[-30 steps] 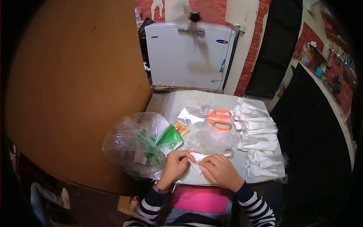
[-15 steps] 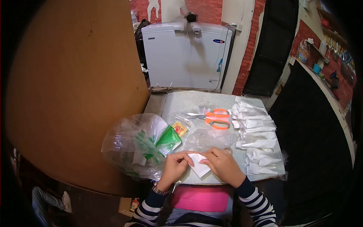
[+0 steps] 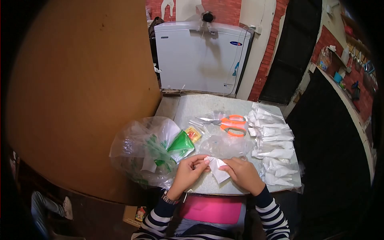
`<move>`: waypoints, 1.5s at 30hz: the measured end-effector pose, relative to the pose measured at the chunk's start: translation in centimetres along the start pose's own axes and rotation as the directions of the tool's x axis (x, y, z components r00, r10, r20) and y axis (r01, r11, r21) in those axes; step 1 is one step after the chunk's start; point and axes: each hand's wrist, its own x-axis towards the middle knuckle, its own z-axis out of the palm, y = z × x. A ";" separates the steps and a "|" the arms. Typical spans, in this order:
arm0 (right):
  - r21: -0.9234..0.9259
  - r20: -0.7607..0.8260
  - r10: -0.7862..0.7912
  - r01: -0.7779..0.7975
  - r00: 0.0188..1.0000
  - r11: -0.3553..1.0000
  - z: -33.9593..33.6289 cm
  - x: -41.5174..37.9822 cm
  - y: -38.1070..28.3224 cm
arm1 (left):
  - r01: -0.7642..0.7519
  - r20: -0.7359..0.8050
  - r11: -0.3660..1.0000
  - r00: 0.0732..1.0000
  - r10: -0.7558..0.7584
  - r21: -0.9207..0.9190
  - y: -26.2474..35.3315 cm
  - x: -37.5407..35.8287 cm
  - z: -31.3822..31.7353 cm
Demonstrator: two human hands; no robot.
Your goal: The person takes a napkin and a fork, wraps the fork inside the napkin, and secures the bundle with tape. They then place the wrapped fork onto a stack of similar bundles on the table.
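A white paper napkin (image 3: 218, 171), partly folded with its lower corner hanging down, is held between both hands over the front of the table. My left hand (image 3: 193, 171) pinches its left edge between thumb and fingers. On the other edge, my right hand (image 3: 243, 174) grips it with the thumb on the near face. Just beyond the hands lies a crumpled clear plastic bag (image 3: 224, 145). Orange-handled scissors (image 3: 234, 125) rest behind it, blades pointing left. Along the right side, several wrapped white packets (image 3: 276, 142) are lined up in a column.
A large clear plastic bag (image 3: 132, 148) with a green-and-white pack (image 3: 182, 145) and a small yellow packet (image 3: 193, 135) covers the table's left side. A brown panel (image 3: 84, 100) stands at the left, a white chest freezer (image 3: 196, 60) behind. Another person's leg (image 3: 50, 205) shows lower left.
The napkin's sides have been drawn inward, so it looks narrower and more creased. Both hands stay on it. The whole view has shifted slightly.
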 end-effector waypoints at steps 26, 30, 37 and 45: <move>-0.242 -0.039 -0.121 0.108 0.992 0.964 0.6 0.0 -1.0 | 0.040 0.019 0.999 0.999 -0.039 -0.019 -0.2 0.2 -0.8; -0.204 -0.028 -0.138 0.129 0.990 0.970 0.4 0.1 -0.7 | 0.047 0.021 0.998 0.999 -0.046 -0.044 -0.1 0.1 -0.7; -0.171 -0.048 -0.130 0.120 0.990 0.978 0.7 0.1 -0.4 | 0.077 0.106 0.958 0.993 -0.049 -0.277 0.9 0.0 -0.9; -0.114 -0.064 -0.094 0.086 0.993 0.990 0.7 -0.1 -0.2 | -0.006 0.101 0.987 0.995 -0.010 0.158 1.1 -0.3 0.4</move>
